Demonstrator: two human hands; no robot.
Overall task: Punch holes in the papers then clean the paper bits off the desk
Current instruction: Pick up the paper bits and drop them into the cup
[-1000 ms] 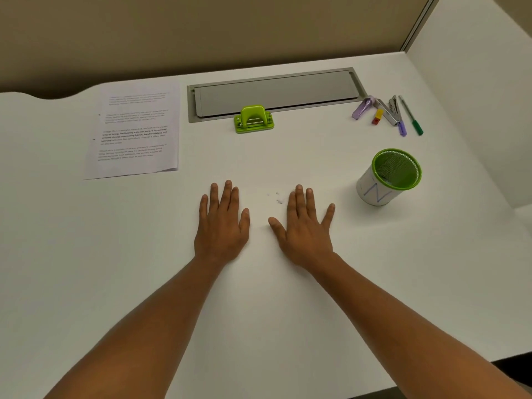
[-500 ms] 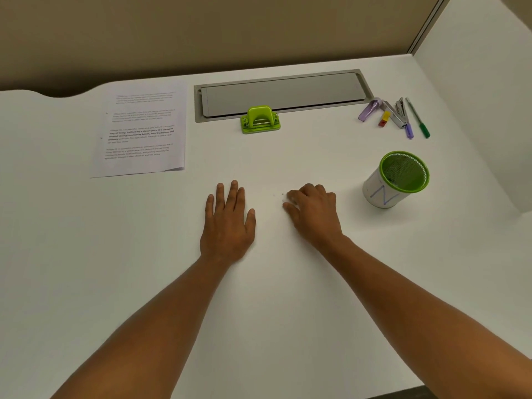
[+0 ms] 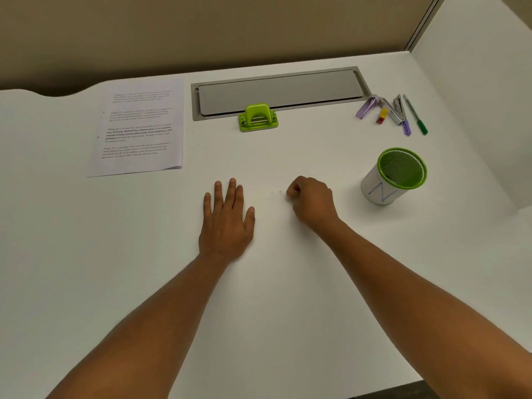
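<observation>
The right hand [image 3: 312, 201], flat a second ago, is now curled over the paper bits [image 3: 279, 192], whether gripped cannot be told; collecting is judged begun. The left hand [image 3: 227, 223] is kept flat.

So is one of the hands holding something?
The left hand lies flat on the desk and holds nothing. The right hand is curled by the paper bits; whether it pinches any cannot be told.

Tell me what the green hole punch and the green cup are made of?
The hole punch looks like glossy lime plastic, smooth and moulded, with a shiny metal bar across its middle. The cup seems to be fine metal mesh painted green, judging by its see-through grid inside, with white paper wrapped round the outside, probably.
</observation>
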